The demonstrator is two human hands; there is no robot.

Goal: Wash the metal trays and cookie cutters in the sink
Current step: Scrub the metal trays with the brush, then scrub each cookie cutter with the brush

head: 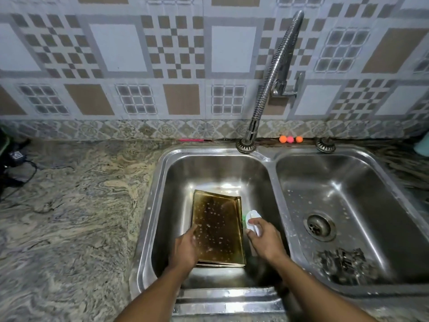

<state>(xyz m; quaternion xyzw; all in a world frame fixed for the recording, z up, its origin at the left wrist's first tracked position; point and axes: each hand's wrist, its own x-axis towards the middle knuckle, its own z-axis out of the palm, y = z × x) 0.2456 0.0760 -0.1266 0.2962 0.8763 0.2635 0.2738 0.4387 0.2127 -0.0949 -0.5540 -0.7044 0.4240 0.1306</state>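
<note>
A brown, stained metal tray (218, 226) stands tilted in the left basin of the steel sink (160, 205), dotted with suds. My left hand (185, 246) grips its left edge near the bottom. To the tray's right, my right hand (264, 240) holds a white foamy sponge (253, 220) with a green edge. A pile of metal cookie cutters (343, 266) lies in the near part of the right basin.
A flexible steel tap (276, 66) rises behind the divider between the basins. The right basin has a drain (319, 226). Three small orange and pink balls (290, 139) sit on the back ledge. Marbled counter (69, 217) spreads to the left, with dark cables (16, 168) at its far edge.
</note>
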